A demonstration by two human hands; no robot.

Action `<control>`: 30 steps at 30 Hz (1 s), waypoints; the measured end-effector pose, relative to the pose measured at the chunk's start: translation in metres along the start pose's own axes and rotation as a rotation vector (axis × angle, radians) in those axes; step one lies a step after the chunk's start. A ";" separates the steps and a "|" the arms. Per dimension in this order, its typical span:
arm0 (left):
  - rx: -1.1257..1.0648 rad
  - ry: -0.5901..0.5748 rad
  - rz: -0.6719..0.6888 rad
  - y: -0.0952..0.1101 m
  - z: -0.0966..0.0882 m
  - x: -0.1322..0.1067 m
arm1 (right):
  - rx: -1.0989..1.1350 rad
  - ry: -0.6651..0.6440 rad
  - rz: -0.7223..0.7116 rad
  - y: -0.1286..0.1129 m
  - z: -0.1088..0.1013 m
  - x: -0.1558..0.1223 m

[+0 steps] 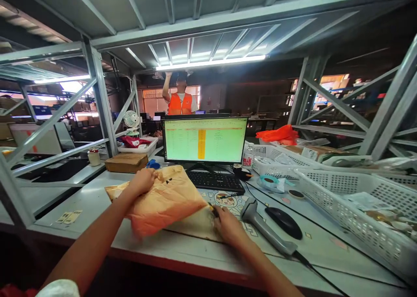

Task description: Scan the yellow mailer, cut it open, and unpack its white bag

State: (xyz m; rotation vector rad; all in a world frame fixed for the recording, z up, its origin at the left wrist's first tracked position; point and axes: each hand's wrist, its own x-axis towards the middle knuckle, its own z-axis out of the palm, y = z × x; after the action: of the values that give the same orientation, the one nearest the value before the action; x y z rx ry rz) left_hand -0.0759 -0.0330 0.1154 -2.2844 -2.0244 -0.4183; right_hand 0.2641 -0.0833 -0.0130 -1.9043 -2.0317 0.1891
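An orange padded mailer (163,199) lies on the grey desk (182,249) in front of me, partly lifted and blurred by motion. My left hand (143,180) is closed on its upper left part. My right hand (228,225) grips its lower right corner, where a small dark object shows between the fingers. A flat beige sheet (198,225) lies under the mailer.
A grey barcode scanner (265,229) and black mouse (284,222) lie right of my right hand. Behind are a keyboard (215,180), a monitor (204,139), a cardboard box (126,162) and white baskets (355,210). A person in an orange vest (180,99) stands beyond.
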 end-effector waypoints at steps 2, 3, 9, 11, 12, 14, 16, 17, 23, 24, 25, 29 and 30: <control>-0.016 -0.054 0.072 0.008 0.013 -0.005 | 0.054 0.074 0.003 0.004 -0.017 0.009; -0.023 -0.073 0.100 0.012 0.020 -0.008 | 0.078 0.104 -0.007 0.004 -0.028 0.011; -0.051 -0.247 0.189 0.024 0.014 -0.013 | 0.234 0.164 -0.295 -0.019 -0.083 -0.009; -0.014 -0.306 0.152 0.015 0.004 -0.009 | 0.234 0.159 -0.371 -0.029 -0.089 -0.017; 0.010 -0.323 0.132 0.010 0.001 -0.008 | 0.222 0.145 -0.391 -0.032 -0.090 -0.019; 0.059 -0.321 0.101 0.001 -0.002 -0.012 | 0.200 0.106 -0.409 -0.035 -0.089 -0.021; 0.109 -0.277 0.075 -0.002 -0.001 -0.022 | 0.185 0.052 -0.424 -0.037 -0.085 -0.020; 0.133 -0.247 0.063 -0.002 0.001 -0.028 | 0.172 0.021 -0.432 -0.039 -0.084 -0.018; 0.160 -0.097 0.138 0.003 0.007 -0.053 | 0.087 -0.054 -0.483 -0.074 -0.076 0.001; 0.131 -0.093 0.171 0.003 0.006 -0.054 | 0.098 -0.021 -0.495 -0.081 -0.074 0.006; 0.093 -0.103 0.206 0.002 0.004 -0.054 | 0.110 0.017 -0.508 -0.087 -0.072 0.010; -0.080 -0.142 0.322 -0.007 0.003 -0.050 | 0.086 0.012 -0.499 -0.095 -0.066 0.022; -0.117 -0.136 0.333 -0.011 0.005 -0.049 | 0.085 -0.018 -0.485 -0.092 -0.065 0.023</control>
State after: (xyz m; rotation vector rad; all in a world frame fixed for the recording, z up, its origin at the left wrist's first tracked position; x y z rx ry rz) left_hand -0.0908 -0.0777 0.0974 -2.7238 -1.6608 -0.3748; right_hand 0.1986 -0.0776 0.0815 -1.3136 -2.3813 0.1648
